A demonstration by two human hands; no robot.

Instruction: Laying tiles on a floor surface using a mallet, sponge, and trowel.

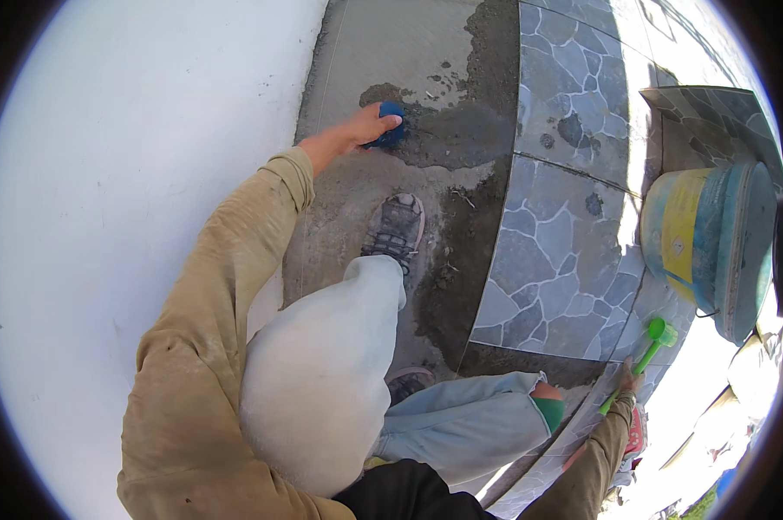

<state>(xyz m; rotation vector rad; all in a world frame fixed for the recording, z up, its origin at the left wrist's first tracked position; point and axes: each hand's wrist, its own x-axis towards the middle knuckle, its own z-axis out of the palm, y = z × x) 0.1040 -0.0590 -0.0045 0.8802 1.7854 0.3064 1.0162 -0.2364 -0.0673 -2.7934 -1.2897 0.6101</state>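
Observation:
My left hand (370, 128) reaches out ahead of me, closed round a rounded blue object (393, 113) whose kind I cannot make out. It is low over the dark, wet-looking patch (461, 134) of the grey cement floor, beside the white wall. Off to my right, my right hand (632, 380) is closed on the green handle of what looks like a mallet (661, 332). The mallet's head points forward, over the grey tiles near the bucket; my fingers are partly hidden by the sleeve and handle.
Stone-patterned grey tiles (548, 251) run along the right of the cement strip. A blue-green bucket (708, 243) with a yellow label stands on them, near an upright tile piece (712, 126). The white wall (149, 156) bounds the left. My shoe (396, 227) rests on the cement.

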